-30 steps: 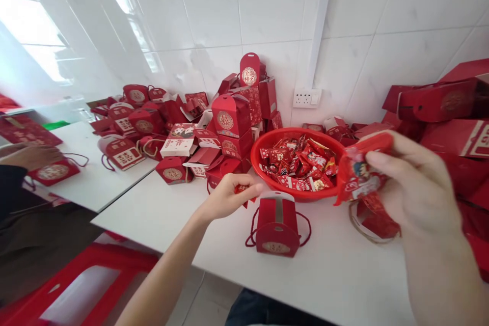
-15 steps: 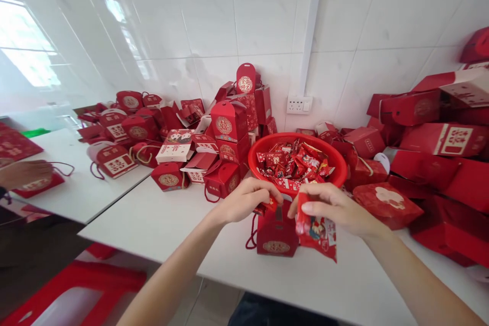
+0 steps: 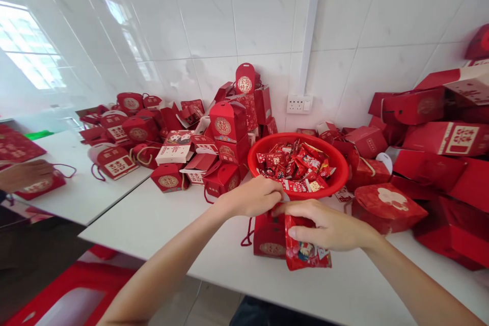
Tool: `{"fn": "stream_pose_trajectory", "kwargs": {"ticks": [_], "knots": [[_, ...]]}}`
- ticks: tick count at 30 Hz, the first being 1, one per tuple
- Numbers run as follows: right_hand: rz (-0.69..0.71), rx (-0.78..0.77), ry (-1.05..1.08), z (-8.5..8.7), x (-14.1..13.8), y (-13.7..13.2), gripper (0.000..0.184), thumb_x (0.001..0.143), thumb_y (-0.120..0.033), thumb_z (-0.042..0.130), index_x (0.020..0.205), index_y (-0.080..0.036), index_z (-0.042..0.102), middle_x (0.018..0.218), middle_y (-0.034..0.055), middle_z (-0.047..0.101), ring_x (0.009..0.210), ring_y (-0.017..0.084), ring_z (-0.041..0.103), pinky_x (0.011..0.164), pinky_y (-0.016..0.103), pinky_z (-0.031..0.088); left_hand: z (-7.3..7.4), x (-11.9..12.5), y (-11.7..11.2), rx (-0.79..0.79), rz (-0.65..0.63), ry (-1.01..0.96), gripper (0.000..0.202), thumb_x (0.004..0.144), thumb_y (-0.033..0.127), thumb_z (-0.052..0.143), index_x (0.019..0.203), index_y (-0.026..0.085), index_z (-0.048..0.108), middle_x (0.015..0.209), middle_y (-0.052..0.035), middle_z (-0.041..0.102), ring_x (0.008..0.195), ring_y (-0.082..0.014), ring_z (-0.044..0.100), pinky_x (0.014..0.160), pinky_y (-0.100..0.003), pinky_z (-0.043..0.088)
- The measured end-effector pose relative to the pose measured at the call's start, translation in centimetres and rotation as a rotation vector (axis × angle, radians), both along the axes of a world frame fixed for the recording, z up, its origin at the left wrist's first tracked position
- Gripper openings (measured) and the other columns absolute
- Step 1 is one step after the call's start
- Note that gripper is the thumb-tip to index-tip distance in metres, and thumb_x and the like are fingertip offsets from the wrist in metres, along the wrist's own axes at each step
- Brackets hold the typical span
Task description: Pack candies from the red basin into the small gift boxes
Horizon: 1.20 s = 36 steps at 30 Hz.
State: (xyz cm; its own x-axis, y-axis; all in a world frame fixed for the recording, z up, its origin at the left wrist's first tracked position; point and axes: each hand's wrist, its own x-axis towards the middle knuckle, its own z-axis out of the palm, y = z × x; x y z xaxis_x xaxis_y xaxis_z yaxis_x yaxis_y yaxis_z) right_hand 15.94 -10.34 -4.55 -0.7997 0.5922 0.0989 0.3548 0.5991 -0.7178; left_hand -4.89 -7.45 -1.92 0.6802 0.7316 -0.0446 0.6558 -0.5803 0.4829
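A small red gift box (image 3: 270,244) with a round gold emblem and a dark red cord handle stands on the white table in front of me. My left hand (image 3: 260,197) is over its top, fingers curled down at the opening; the fingertips and whatever they hold are hidden. My right hand (image 3: 324,224) grips a shiny red snack packet (image 3: 303,255) with a printed picture, hanging in front of the box's right side. The right fingertips reach the box's top edge. Just behind both hands is a red plastic basket (image 3: 340,183) full of red-wrapped sweets (image 3: 290,163).
Red gift boxes (image 3: 229,122) are stacked at the left against the tiled wall. More boxes (image 3: 431,163) pile up on the right. At far left another person's hand (image 3: 26,175) rests on a box. A red stool (image 3: 76,285) stands below the table.
My left hand has moved lower over the box, and the red wrappers seen in it are now hidden. The right hand brought its packet left, across the box's front corner.
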Motion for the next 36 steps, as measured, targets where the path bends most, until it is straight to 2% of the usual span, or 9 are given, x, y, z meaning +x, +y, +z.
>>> {"fn": "stream_pose_trajectory", "kwargs": {"ticks": [6, 14, 19, 22, 24, 27, 29, 32, 36], "knots": [[-0.076, 0.064, -0.043, 0.4, 0.8, -0.9, 0.024, 0.097, -0.028, 0.052, 0.075, -0.02, 0.05, 0.085, 0.0, 0.053, 0.076, 0.014, 0.05, 0.071, 0.027, 0.041, -0.5, -0.8, 0.3, -0.011, 0.062, -0.043, 0.031, 0.089, 0.016, 0.041, 0.091, 0.015, 0.072, 0.093, -0.0044, 0.076, 0.084, -0.0175, 0.067, 0.08, -0.026, 0.048], [-0.213, -0.111, 0.043, -0.3, 2.5, -1.7, 0.033, 0.104, -0.044, 0.042, 0.085, -0.021, 0.056, 0.083, 0.0011, 0.064, 0.075, 0.015, 0.058, 0.074, 0.028, 0.045, 0.5, -2.8, 0.7, -0.117, 0.057, 0.069, 0.031, 0.087, 0.018, 0.043, 0.09, 0.016, 0.074, 0.086, -0.0031, 0.073, 0.075, -0.0149, 0.064, 0.073, -0.023, 0.046], [-0.184, -0.157, -0.057, -1.4, 2.5, -2.2, 0.041, 0.102, -0.054, 0.044, 0.117, -0.021, 0.065, 0.109, 0.0068, 0.072, 0.092, 0.02, 0.068, 0.085, 0.033, 0.051, 1.5, -2.8, 1.0, -0.244, 0.047, 0.233, 0.029, 0.085, 0.018, 0.048, 0.094, 0.016, 0.076, 0.09, -0.0038, 0.076, 0.073, -0.0146, 0.066, 0.067, -0.022, 0.046], [-0.14, -0.091, -0.159, -1.6, 2.5, -2.7, 0.054, 0.1, -0.059, 0.047, 0.142, -0.027, 0.057, 0.131, 0.0097, 0.067, 0.119, 0.028, 0.063, 0.103, 0.041, 0.047, 1.9, -2.4, 1.3, -0.253, 0.022, 0.305, 0.028, 0.084, 0.015, 0.05, 0.092, 0.016, 0.077, 0.083, -0.0036, 0.076, 0.068, -0.0146, 0.065, 0.064, -0.023, 0.046], [-0.1, -0.047, -0.235, -1.7, 2.2, -3.1, 0.058, 0.098, -0.059, 0.051, 0.15, -0.034, 0.049, 0.133, 0.0087, 0.066, 0.123, 0.029, 0.062, 0.103, 0.042, 0.047, 2.0, -2.3, 1.3, -0.238, -0.019, 0.34, 0.026, 0.085, 0.014, 0.051, 0.091, 0.017, 0.076, 0.079, -0.0027, 0.075, 0.066, -0.014, 0.064, 0.064, -0.023, 0.045], [-0.069, 0.103, -0.324, -2.7, 1.2, -4.0, 0.057, 0.098, -0.046, 0.059, 0.153, -0.043, 0.043, 0.124, 0.0063, 0.069, 0.107, 0.026, 0.07, 0.089, 0.034, 0.053, 1.9, -2.2, 1.4, -0.199, -0.066, 0.355, 0.024, 0.086, 0.014, 0.054, 0.094, 0.018, 0.075, 0.081, -0.0021, 0.075, 0.067, -0.0134, 0.063, 0.064, -0.022, 0.043], [-0.073, 0.275, -0.389, -3.8, 0.5, -4.5, 0.064, 0.095, -0.033, 0.064, 0.153, -0.047, 0.041, 0.116, 0.006, 0.07, 0.085, 0.022, 0.073, 0.073, 0.028, 0.053, 1.8, -2.3, 1.5, -0.165, -0.078, 0.35, 0.022, 0.086, 0.014, 0.056, 0.097, 0.018, 0.076, 0.084, -0.0023, 0.076, 0.069, -0.0135, 0.063, 0.065, -0.022, 0.042], [-0.075, 0.489, -0.476, -5.6, -0.1, -5.0, 0.08, 0.089, -0.014, 0.062, 0.154, -0.052, 0.033, 0.107, 0.0059, 0.069, 0.057, 0.015, 0.065, 0.053, 0.023, 0.041, 1.9, -2.6, 1.5, -0.188, -0.079, 0.348, 0.024, 0.083, 0.019, 0.066, 0.104, 0.02, 0.076, 0.081, -0.0014, 0.075, 0.068, -0.0143, 0.064, 0.064, -0.022, 0.042], [-0.088, 0.549, -0.521, -6.4, 0.0, -5.0, 0.09, 0.084, -0.004, 0.055, 0.156, -0.051, 0.028, 0.096, 0.0033, 0.068, 0.05, 0.013, 0.059, 0.049, 0.023, 0.028, 2.2, -3.0, 1.5, -0.259, -0.094, 0.336, 0.041, 0.074, 0.027, 0.079, 0.114, 0.023, 0.077, 0.084, 0.0001, 0.077, 0.066, -0.0143, 0.063, 0.063, -0.022, 0.042]]}}
